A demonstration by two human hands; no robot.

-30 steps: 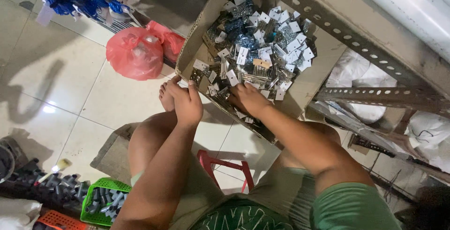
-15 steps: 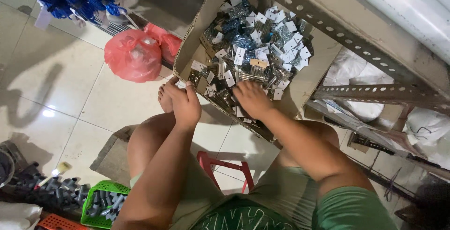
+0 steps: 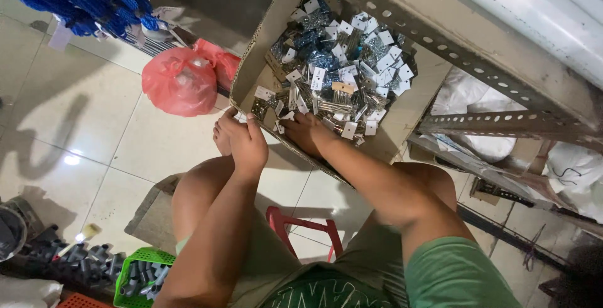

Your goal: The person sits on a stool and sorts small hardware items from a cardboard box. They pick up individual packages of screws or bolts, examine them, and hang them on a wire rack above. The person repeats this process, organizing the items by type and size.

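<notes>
Head view: we see our right hand digging, fingers spread, into tagged metal parts filling a cardboard box; our left hand, loosely closed, grips its edge. Most parts remain inside.

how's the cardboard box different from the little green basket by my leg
The cardboard box is brown, tipped toward the person and much larger; the green basket is small plastic mesh sitting flat on the floor. The box holds shiny metal pieces with white tags; the basket holds dark grey tube-like parts. The right hand is in the box; no hand is at the basket. Both are open-topped.
</notes>
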